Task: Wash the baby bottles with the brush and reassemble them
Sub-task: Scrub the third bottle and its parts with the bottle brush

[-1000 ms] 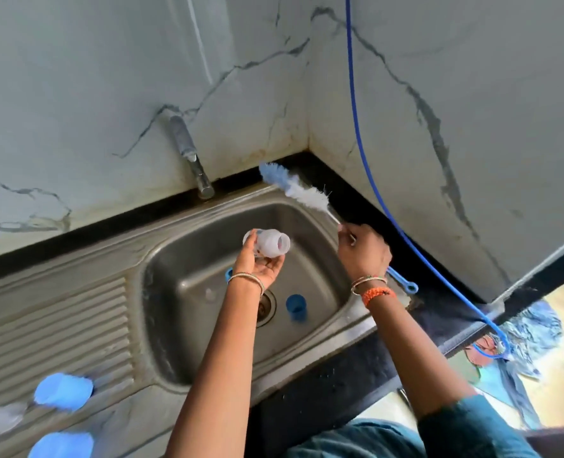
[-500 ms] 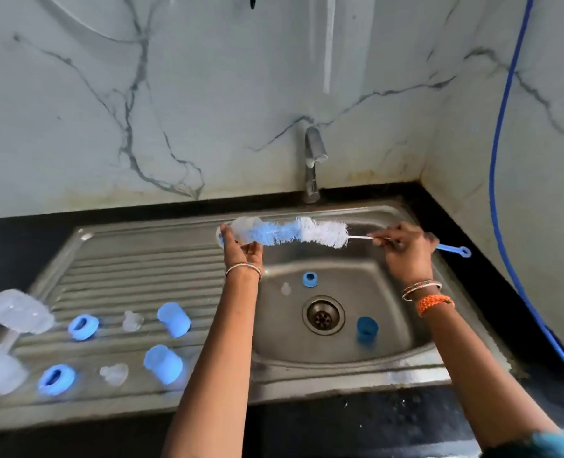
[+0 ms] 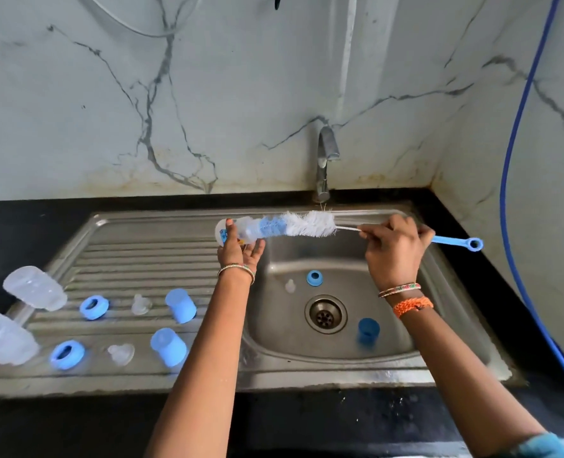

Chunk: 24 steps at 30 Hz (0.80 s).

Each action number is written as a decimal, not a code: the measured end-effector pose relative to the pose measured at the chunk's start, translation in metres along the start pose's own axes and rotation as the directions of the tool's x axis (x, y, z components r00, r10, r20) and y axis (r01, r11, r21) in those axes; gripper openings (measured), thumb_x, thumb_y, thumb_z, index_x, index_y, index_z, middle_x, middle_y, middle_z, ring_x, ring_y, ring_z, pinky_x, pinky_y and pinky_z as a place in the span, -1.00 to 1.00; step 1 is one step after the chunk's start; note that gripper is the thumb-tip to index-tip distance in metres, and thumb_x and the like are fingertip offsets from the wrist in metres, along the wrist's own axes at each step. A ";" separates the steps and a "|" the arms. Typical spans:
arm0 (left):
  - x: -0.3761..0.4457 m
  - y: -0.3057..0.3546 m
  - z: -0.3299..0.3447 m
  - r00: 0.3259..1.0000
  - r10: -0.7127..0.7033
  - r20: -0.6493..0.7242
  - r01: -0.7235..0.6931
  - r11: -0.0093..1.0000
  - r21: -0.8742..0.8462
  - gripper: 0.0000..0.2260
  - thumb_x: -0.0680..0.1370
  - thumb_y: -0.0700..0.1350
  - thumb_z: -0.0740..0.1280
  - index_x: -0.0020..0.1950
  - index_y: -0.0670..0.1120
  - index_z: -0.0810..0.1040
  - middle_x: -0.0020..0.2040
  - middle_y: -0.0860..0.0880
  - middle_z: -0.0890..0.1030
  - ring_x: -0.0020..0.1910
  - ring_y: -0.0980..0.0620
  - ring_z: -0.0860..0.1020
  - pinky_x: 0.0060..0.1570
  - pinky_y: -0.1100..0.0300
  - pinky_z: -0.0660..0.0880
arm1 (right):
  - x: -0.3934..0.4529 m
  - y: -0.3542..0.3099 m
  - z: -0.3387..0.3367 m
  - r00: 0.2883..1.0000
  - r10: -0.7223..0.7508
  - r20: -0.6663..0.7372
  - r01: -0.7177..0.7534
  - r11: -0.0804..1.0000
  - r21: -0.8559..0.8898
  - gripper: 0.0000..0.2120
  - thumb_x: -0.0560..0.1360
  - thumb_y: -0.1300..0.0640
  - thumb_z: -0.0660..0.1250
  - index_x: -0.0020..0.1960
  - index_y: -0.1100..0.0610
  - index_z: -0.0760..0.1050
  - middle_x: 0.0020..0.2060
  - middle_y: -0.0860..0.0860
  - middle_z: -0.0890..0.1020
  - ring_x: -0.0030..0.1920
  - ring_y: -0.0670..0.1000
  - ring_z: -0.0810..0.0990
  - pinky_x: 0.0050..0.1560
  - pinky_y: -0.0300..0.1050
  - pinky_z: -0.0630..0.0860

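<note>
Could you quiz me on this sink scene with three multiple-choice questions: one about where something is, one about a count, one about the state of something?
1. Where is the small blue ring nearest the drain?
A. Inside the sink basin
B. On the black counter
C. Hanging on the tap

2. How many blue caps stand on the ribbed draining board?
A. None
B. Two
C. Five

3. What is the brush doing?
A. Lying in the basin
B. Its tip is pushed into the bottle
C. Hanging from the blue hose

Answers:
1 A: the blue ring lies on the basin floor behind the drain.
2 B: one blue cap and another stand on the draining board.
3 B: the right hand holds the brush, whose blue end sits inside the clear bottle gripped by the left hand.
</note>
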<state>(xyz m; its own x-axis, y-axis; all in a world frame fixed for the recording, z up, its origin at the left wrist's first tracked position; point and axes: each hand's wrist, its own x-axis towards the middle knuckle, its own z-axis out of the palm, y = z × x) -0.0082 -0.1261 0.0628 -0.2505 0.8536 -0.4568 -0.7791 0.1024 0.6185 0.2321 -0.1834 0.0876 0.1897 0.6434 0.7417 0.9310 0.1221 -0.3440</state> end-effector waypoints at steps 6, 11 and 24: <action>0.000 -0.006 0.005 0.986 -0.102 0.130 0.091 0.992 0.086 -0.65 0.57 0.05 0.27 0.17 -0.18 0.38 0.20 -0.23 0.47 0.09 -0.16 0.51 0.21 -0.15 0.39 | 0.003 -0.013 -0.008 0.974 -0.227 0.028 0.227 0.974 -0.018 -0.89 0.29 0.26 0.46 -0.26 0.07 0.67 -0.45 0.01 0.49 -0.38 0.13 0.50 -0.17 -0.07 0.19; 0.000 -0.005 0.001 0.982 -0.127 0.143 0.120 0.991 0.056 -0.76 0.56 0.01 0.29 -0.02 -0.16 0.40 0.08 -0.20 0.52 0.12 -0.19 0.52 0.23 -0.17 0.40 | 0.000 -0.009 -0.008 0.952 -0.234 0.197 0.241 0.970 -0.014 -0.80 0.18 0.35 0.52 -0.30 0.10 0.64 -0.45 0.01 0.50 -0.41 0.15 0.53 -0.32 -0.12 0.40; -0.006 0.000 -0.016 0.951 -0.175 0.256 0.169 0.985 0.046 -0.63 0.56 0.03 0.27 0.24 -0.18 0.38 0.05 -0.25 0.54 0.04 -0.24 0.53 0.08 -0.30 0.46 | 0.024 -0.022 -0.023 0.168 0.115 0.979 -0.691 0.722 0.034 -0.74 0.51 0.40 0.10 -0.21 0.25 0.53 -0.56 0.02 0.40 -0.59 -0.07 0.27 -0.58 -0.30 0.22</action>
<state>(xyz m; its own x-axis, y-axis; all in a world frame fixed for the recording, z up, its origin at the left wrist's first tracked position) -0.0158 -0.1389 0.0556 0.0456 0.9245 -0.3784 -0.7831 0.2682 0.5610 0.2227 -0.1879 0.1259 -0.1668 0.8619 -0.4789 0.5302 -0.3311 -0.7805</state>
